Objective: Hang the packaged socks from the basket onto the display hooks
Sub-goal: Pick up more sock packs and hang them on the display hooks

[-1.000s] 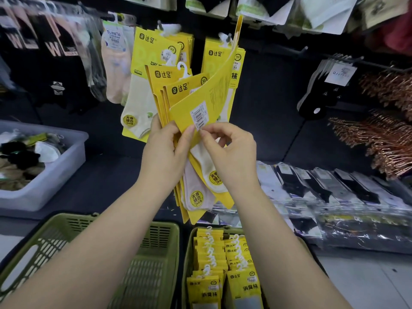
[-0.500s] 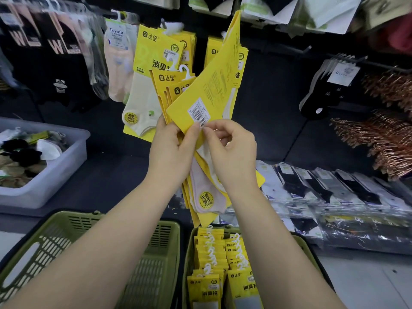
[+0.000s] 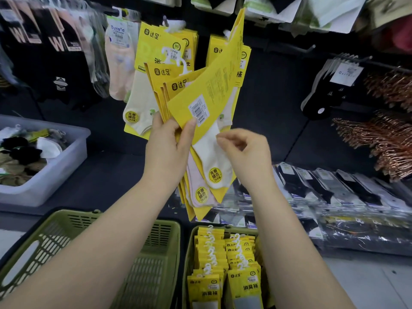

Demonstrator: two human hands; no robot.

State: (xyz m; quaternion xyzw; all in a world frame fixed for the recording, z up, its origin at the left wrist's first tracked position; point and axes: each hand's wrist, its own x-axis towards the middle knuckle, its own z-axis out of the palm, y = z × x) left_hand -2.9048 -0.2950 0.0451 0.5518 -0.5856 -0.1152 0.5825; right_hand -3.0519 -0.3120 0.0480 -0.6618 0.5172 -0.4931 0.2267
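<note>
Packaged socks (image 3: 200,103) are gripped in a fan by the left hand (image 3: 167,148); the right hand (image 3: 247,152) is curled just beside them, and whether anything is pinched cannot be told. More packs (image 3: 223,275) are stacked in the basket (image 3: 188,253) below.

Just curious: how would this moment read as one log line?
left hand: grips fan of sock packs | right hand: fingers curled beside them, grip unclear | basket: more packs inside

At far left we see a grey plastic bin (image 3: 58,175) holding loose socks (image 3: 20,152). Above it hang black garments (image 3: 55,63) and a peach TuyaYa pack (image 3: 118,59). To the right we find hanging black socks (image 3: 321,101), copper-coloured hangers (image 3: 383,141), and clear-wrapped dark socks (image 3: 334,192) lying in rows.
</note>
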